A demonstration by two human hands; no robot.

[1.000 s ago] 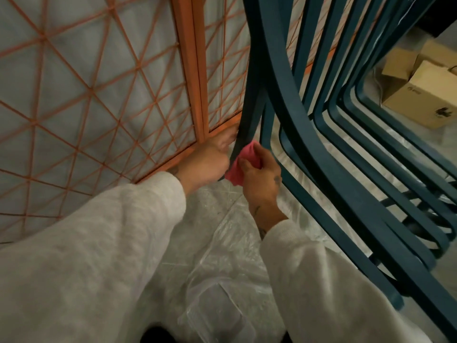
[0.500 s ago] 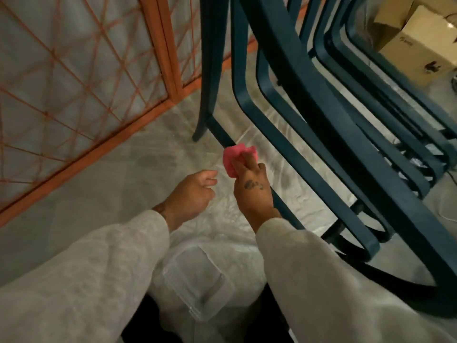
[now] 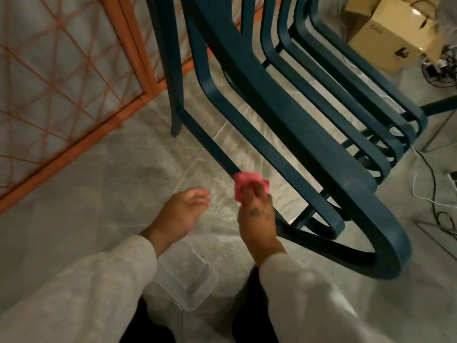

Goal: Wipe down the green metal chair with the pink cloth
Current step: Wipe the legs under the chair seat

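Note:
The green metal chair [image 3: 291, 120] fills the upper right, its curved slats and frame seen from above and behind. A low side rail [image 3: 212, 144] runs from the rear leg toward me. My right hand [image 3: 257, 219] grips the bunched pink cloth [image 3: 243, 185] and presses it against that low rail. To the left of the rail hovers my left hand [image 3: 183, 214], fingers loosely curled, holding nothing and apart from the chair.
An orange lattice screen [image 3: 74, 78] stands at the left. Clear plastic sheeting covers the floor [image 3: 123, 181]. A clear plastic container [image 3: 188, 280] lies near my knees. Cardboard boxes [image 3: 393, 38] and cables [image 3: 435, 194] sit at the right.
My right hand has slid the pink cloth from the rear leg down along the low rail toward me. My left hand let go of the leg and now hangs free.

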